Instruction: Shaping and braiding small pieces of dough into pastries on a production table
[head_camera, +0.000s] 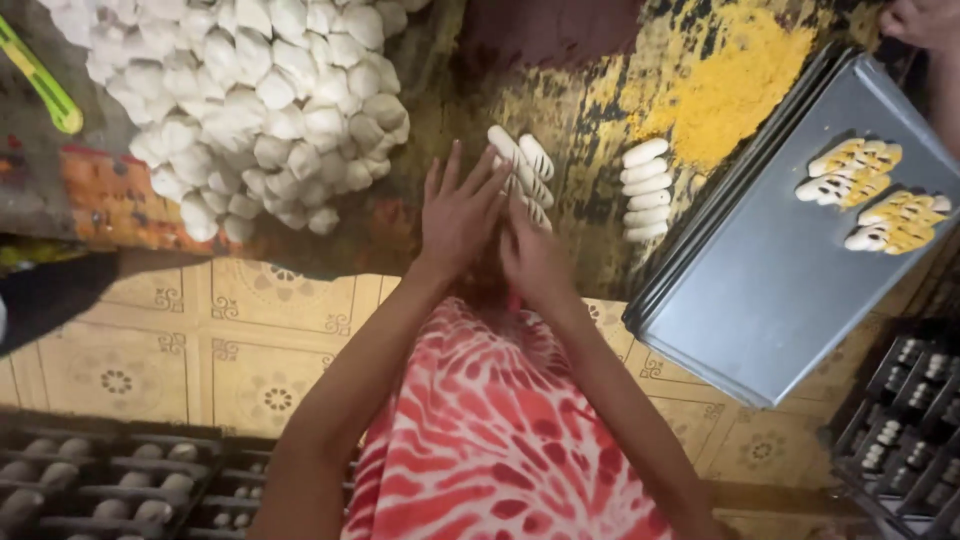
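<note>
— Nearest the lens, what shows?

— Red-and-white tie-dye cloth (500, 440) on the person's front, with both forearms reaching up from it. Black crates (110, 480) with rows of pale lumps sit low on the left, and another black crate (910, 410) sits low on the right, all on a tiled floor (200, 340) with a yellow flower pattern.

— Any packages, labels or signs?

— None can be made out.

— And the tabletop?

— The tabletop (590, 90) is dark, worn and patchy, with a yellow powder patch (730, 90) near its far right. A heap of white dough balls (260, 100) fills the far left. A grey metal tray (800, 270) lies tilted on the right, bearing two yellow-striped shaped pieces (875, 195).

— Where are the hands?

— The left hand (458, 215) and right hand (535, 255) meet at the middle, palms together, fingers stretched. Each grip is open and flat, pressing a dough strip (520, 165) between them.

— How does the strip lie?

— Its long axis runs from the hands up and away, slightly leftward, beside other pale strips. A stack of short dough rolls (645, 190) lies just right, each roll crosswise.

— Anyone else?

— Another person's hand (925, 20) shows at the top right corner.
</note>
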